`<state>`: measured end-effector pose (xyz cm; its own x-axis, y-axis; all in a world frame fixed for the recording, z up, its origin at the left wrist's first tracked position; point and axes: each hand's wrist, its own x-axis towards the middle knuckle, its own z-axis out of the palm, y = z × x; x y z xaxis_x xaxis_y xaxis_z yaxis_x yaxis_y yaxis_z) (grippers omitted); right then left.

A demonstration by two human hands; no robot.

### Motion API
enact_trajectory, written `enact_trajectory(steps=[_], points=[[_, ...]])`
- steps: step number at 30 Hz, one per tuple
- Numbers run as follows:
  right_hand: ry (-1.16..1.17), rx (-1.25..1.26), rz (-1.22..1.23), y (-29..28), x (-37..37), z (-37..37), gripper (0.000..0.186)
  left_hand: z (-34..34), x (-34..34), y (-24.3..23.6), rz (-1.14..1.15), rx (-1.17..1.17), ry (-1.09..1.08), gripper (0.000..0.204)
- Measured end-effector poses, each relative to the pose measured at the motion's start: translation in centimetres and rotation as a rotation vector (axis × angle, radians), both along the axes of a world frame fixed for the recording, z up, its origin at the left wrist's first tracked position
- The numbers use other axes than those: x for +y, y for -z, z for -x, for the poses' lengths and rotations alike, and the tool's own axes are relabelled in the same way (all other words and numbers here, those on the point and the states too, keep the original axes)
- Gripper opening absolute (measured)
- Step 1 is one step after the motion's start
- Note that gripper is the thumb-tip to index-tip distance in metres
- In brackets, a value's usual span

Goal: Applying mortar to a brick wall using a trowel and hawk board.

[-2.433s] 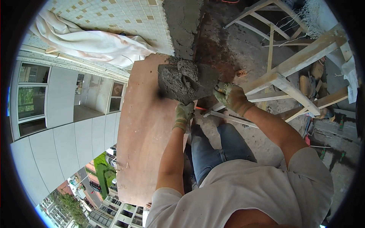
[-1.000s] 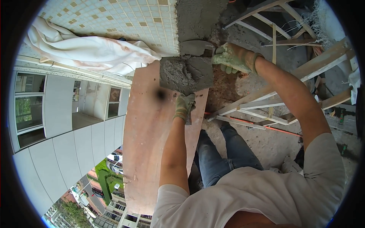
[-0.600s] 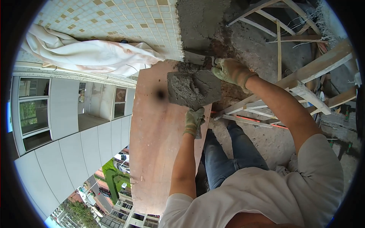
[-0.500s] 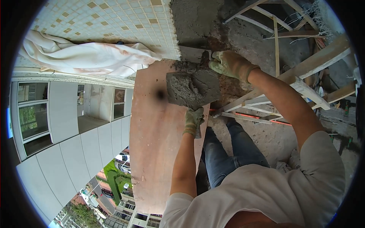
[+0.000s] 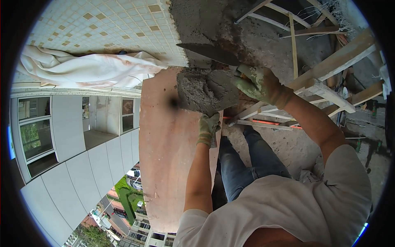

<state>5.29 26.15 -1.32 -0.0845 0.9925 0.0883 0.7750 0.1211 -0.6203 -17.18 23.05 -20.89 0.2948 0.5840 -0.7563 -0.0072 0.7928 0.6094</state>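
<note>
My left hand (image 5: 208, 126), in a dirty greenish work glove, is closed round the handle under a plasterer's hawk. A heap of wet grey mortar (image 5: 201, 90) covers most of the hawk's top. Gloved as well, my right hand (image 5: 263, 85) grips the handle of a trowel (image 5: 212, 52). The trowel's dark blade points left, just beyond the hawk, with its tip over the edge of the tiled wall. Behind the blade is a strip of grey mortar-coated wall (image 5: 197, 24).
A reddish board (image 5: 168, 164) lies below the hawk on the left. White cloth (image 5: 90, 68) hangs along the mosaic-tiled wall (image 5: 115, 24). Wooden framing (image 5: 329, 68) stands at the right, close to my right arm. Past the board's left edge is a long drop to the street.
My right hand has moved right and slightly nearer. The trowel has turned, so its blade now shows long and dark, away from the wall's lower edge. The hawk has barely moved.
</note>
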Motion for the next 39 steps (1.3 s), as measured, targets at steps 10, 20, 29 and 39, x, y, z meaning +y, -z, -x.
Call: enact_trajectory(steps=[10, 20, 29, 39], points=[[-0.052, 0.036, 0.320, -1.0, 4.7, -4.7, 0.021, -0.7, 0.1, -0.6, 0.013, 0.055, 0.005, 0.014], [-0.136, 0.169, 0.182, 2.1, -1.7, -3.8, 0.032, -0.7, -0.8, -2.3, -0.053, 0.062, -0.034, 0.013], [0.132, 0.570, 0.744, 5.4, -3.2, -1.1, 0.026, -0.9, -3.7, -1.9, -0.245, 0.166, 0.072, 0.017], [-0.313, 0.129, 0.326, 2.4, -8.5, -7.1, 0.033, -5.4, -2.9, -9.2, -0.154, 0.120, -0.189, 0.016]])
